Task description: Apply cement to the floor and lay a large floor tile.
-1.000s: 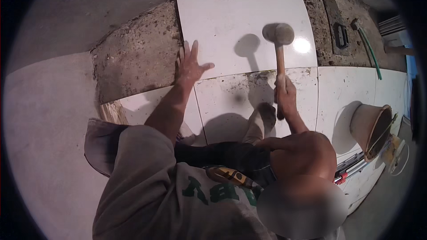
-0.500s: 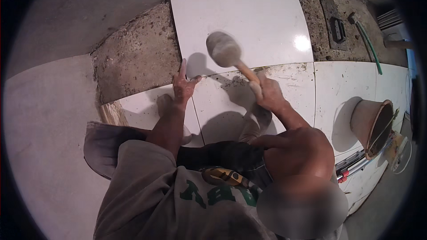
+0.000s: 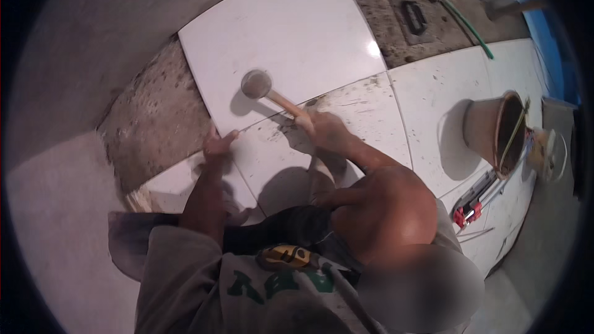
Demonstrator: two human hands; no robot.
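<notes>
My right hand (image 3: 327, 131) is wrapped round the wooden handle of a mallet (image 3: 256, 84). The mallet's rounded grey head is over the near part of a large white floor tile (image 3: 281, 28) and casts a shadow beside it; whether it touches cannot be told. Beside that tile's near left corner, my left hand (image 3: 218, 146) has its thumb and a finger spread apart, with no tool in it. The corner borders a strip of rough grey mortar (image 3: 158, 120). Nearer to me lie more white tiles (image 3: 365, 108), speckled with mortar crumbs.
At the far right, a flat float with a black handle (image 3: 413, 17) and a green-handled hammer (image 3: 463, 23) lie on the mortar. A brown bucket (image 3: 479, 128) stands on tiles at right, near a red and metal tool (image 3: 468, 213). A wood piece (image 3: 139, 200) lies at left.
The view has turned, shifting the scene left. The mallet head, blurred and larger before, now looks sharper and sits lower over the tile. My left hand stays by the tile's corner.
</notes>
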